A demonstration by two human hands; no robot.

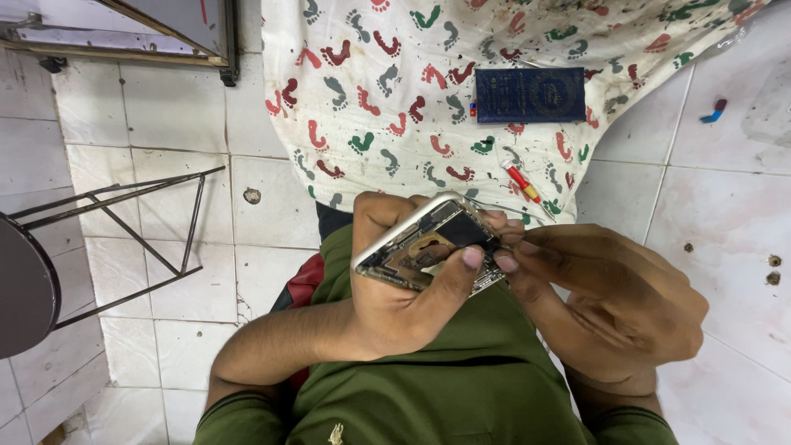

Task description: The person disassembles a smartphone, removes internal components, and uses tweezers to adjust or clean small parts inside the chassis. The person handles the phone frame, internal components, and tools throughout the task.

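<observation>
The left hand (404, 288) grips an opened phone (428, 245) — its silver frame serving as a shallow case, with dark inner parts and a brownish plate showing inside — held tilted above the lap, thumb pressed on the innards. The right hand (610, 305) is curled, its fingertips (507, 262) pinched at the phone's right edge; whether they hold anything small cannot be told. Both hands hover over a green garment (461, 387). Beyond them a white cloth with coloured footprint marks (395, 91) spreads on the tiled floor (725, 214), carrying a dark blue flat battery (530, 95) and, near the cloth's lower edge, a small red-handled screwdriver (521, 181). To the left stands a stool with a thin metal frame (124, 239) — bare tile lies between it and the cloth.
</observation>
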